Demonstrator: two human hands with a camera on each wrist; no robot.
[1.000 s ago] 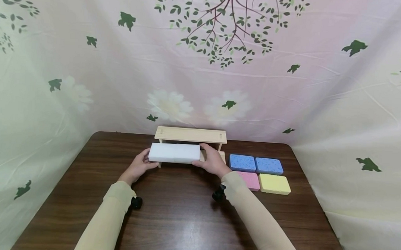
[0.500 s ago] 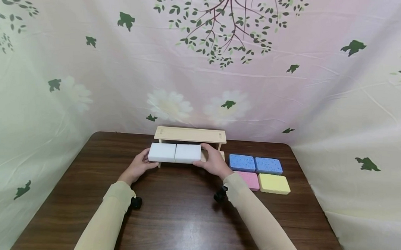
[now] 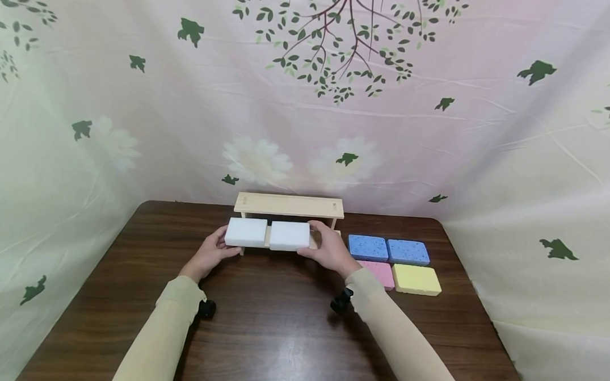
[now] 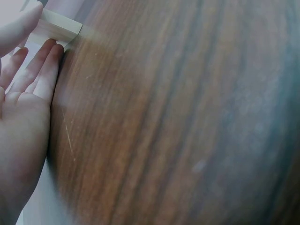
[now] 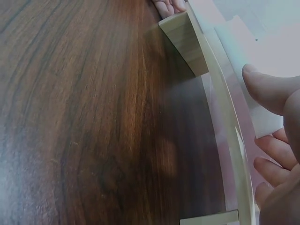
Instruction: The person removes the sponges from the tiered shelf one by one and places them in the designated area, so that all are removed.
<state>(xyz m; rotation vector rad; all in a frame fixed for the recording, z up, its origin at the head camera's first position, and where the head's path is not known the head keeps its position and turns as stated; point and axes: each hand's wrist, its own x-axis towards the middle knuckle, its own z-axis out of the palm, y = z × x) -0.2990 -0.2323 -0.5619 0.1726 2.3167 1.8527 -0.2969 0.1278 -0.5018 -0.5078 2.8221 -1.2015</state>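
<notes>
Two white sponge-like blocks lie on the lower shelf of a small wooden rack (image 3: 289,204), a narrow gap between them. At its left end, my left hand (image 3: 207,254) holds the left white block (image 3: 246,232), thumb in front and fingers at the side. My right hand (image 3: 328,249) grips the right white block (image 3: 290,236) by its right end, with the thumb at the front and the fingers behind. In the right wrist view this block (image 5: 255,101) sits between thumb and fingers, just above the shelf edge (image 5: 225,108). The left wrist view barely shows the left block.
Two blue sponges (image 3: 368,248), a pink sponge (image 3: 379,273) partly behind the right sleeve, and a yellow sponge (image 3: 416,279) lie right of the rack. The dark wooden table (image 3: 278,326) stretches in front. A printed cloth (image 3: 307,128) hangs behind.
My right hand has moved slightly right with the right white block, so a gap now shows between the two blocks. The left hand and its block have stayed in place.
</notes>
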